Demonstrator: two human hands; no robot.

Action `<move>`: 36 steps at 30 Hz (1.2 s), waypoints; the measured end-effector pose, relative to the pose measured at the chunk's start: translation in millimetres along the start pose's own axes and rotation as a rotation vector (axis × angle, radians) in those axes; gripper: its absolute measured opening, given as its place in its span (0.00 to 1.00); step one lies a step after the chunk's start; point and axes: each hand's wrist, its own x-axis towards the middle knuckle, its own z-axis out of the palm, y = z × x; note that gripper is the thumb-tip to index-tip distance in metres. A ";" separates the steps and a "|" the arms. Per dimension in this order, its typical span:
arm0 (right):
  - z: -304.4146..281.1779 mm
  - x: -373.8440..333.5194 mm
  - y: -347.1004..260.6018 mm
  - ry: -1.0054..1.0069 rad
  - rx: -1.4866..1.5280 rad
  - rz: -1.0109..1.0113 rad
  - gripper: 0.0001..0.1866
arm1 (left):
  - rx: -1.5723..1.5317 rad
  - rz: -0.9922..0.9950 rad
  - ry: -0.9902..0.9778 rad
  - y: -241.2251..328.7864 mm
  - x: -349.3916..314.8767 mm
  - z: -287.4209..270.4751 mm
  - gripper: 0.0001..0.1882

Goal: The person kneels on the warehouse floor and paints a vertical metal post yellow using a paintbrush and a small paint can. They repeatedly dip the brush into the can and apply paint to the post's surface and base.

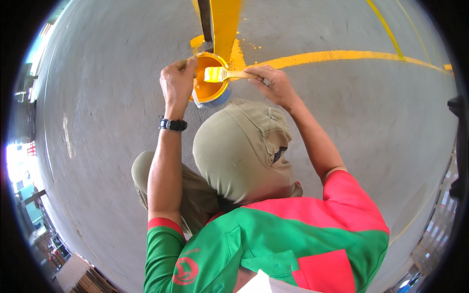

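The left hand (177, 83), a black watch (172, 124) on its wrist, had its grip closed around the rim of the open paint can (211, 88), holding it just above the concrete floor (112, 122). The right hand (273, 82) pinched the wooden handle of the paintbrush (225, 74), which lay crosswise, its yellow bristles pointing left over the can's mouth. Beyond ran the painted yellow line (332, 56).

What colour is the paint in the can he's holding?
Yellow-orange, seen best in the head view: the paint can is filled with it.
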 end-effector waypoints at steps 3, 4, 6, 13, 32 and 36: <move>12.9 -7.3 18.0 0.099 0.375 0.285 0.14 | -0.040 0.014 0.019 -0.2 -0.2 0.6 0.22; 17.2 -8.7 25.5 0.132 0.538 0.405 0.13 | -0.058 0.013 0.025 0.3 -0.9 0.3 0.22; 22.0 -9.6 39.8 0.184 0.846 0.521 0.13 | -0.034 0.013 0.036 3.3 -0.6 0.4 0.22; 5.9 2.6 42.6 0.225 0.939 0.522 0.14 | -0.043 -0.006 0.063 20.0 -1.8 -5.5 0.23; -74.6 84.6 1.8 0.554 -0.818 -0.776 0.27 | -0.098 -0.114 0.144 -23.6 -16.0 -28.9 0.20; -21.6 30.8 48.9 0.288 -0.841 -0.685 0.30 | 0.005 -0.146 0.146 -36.6 -22.2 -35.0 0.20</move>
